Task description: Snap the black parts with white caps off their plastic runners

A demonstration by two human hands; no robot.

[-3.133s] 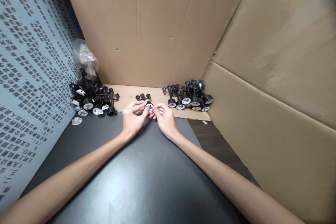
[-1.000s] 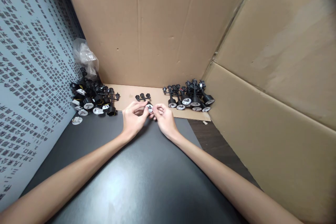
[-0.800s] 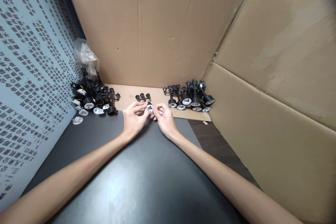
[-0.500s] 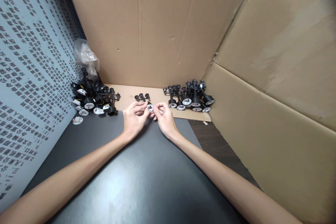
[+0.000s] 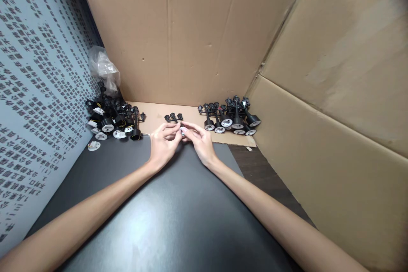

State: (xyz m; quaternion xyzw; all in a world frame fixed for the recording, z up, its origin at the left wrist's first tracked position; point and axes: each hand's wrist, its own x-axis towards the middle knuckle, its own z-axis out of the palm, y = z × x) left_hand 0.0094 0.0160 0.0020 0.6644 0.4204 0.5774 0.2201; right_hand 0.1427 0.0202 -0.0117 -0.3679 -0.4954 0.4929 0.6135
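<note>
Between my hands is a small black lamp post, its three-lantern head pointing away from me and its round white base disc facing me. My left hand grips the base from the left, fingers curled and thumb at the disc's edge. From the right, my right hand pinches the same base, with the thumb over part of the white disc. The fingers hide most of the base and the lower post.
Black lamp posts with uncovered bases and yellow wires heap at the left, near loose white discs and a clear plastic bag. More lamp posts with white bases lie at the right on cardboard. Cardboard walls stand behind and right.
My right hand has shifted slightly, its thumb and fingers now covering more of the white disc. The lantern head has moved a little to the right.
</note>
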